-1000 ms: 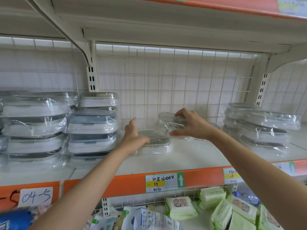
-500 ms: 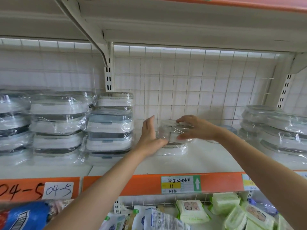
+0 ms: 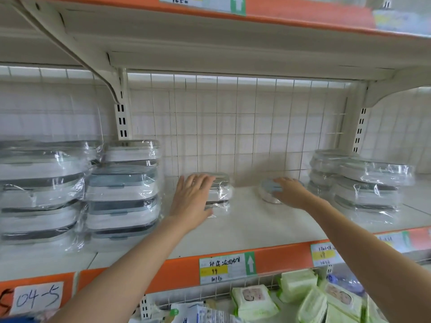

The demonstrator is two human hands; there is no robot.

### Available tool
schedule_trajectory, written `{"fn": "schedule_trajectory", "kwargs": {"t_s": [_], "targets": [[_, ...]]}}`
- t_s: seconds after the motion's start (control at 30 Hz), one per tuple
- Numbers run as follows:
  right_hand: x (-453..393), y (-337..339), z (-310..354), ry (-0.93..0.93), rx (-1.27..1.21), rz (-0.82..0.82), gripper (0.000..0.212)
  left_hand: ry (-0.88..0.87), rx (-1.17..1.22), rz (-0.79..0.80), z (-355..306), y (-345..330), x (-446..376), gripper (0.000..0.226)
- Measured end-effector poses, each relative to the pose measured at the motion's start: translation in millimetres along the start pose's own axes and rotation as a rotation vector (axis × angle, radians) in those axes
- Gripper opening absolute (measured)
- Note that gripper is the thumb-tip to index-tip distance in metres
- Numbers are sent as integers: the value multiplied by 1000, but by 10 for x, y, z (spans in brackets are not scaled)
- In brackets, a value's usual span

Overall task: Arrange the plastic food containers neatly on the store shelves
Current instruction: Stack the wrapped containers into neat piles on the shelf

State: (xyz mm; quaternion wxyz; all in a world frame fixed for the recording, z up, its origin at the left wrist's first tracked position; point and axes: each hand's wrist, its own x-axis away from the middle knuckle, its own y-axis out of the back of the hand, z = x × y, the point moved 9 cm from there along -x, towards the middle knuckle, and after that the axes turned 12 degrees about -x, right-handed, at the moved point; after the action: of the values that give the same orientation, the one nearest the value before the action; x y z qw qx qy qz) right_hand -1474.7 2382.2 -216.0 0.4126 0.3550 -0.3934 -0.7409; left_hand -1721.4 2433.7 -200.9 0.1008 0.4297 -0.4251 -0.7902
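Two small shrink-wrapped containers stand stacked in the middle of the white shelf. My left hand rests flat against their left front side, fingers straight. To the right, a small round container with a blue-grey lid sits on the shelf, tilted. My right hand lies over its right side, fingers curved around it. Tall stacks of larger wrapped containers fill the shelf's left part, and another stack stands at the right.
A wire grid backs the shelf. The shelf above hangs low overhead on a bracket. Orange price rail runs along the front edge. Below it, green wet-wipe packs fill a lower basket.
My right hand let go of the small wrapped container, now stacked on the other, and moved right onto the round container. My left hand shifted onto the stack's side. The camera moved closer.
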Motion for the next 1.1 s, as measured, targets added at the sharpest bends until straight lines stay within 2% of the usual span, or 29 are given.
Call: {"fn": "schedule_trajectory", "kwargs": {"t_s": [0.1,0.2,0.4,0.5,0.6,0.63,0.7,0.8,0.87,0.93,1.03,1.1], "targets": [[11,-54,-160,-30,186,40,59,37,-64,62,60,-95,-79,82],[88,11,59,91,198,16,49,92,-80,120,151,-179,-126,81],[558,-27,555,357,6,17,44,125,-88,248,263,-256,-208,82],[711,32,673,412,-121,96,43,120,-46,285,199,-183,-239,86],[735,148,611,357,-224,113,45,41,238,99,-86,96,-279,73],[728,195,575,332,-223,91,44,0,386,85,-213,170,-281,69],[710,291,480,287,-187,41,41,-127,541,169,-542,234,-285,72],[689,465,332,259,-70,-14,42,-280,469,318,-981,186,-285,87],[674,640,215,241,29,-61,45,-339,374,403,-1157,88,-280,87],[664,851,81,212,95,-117,47,-350,347,426,-1249,41,-293,78],[672,1155,-144,146,97,-205,50,-308,380,378,-1298,76,-360,71],[669,1310,-284,98,133,-265,54,-283,412,420,-1336,31,-364,68]]}}
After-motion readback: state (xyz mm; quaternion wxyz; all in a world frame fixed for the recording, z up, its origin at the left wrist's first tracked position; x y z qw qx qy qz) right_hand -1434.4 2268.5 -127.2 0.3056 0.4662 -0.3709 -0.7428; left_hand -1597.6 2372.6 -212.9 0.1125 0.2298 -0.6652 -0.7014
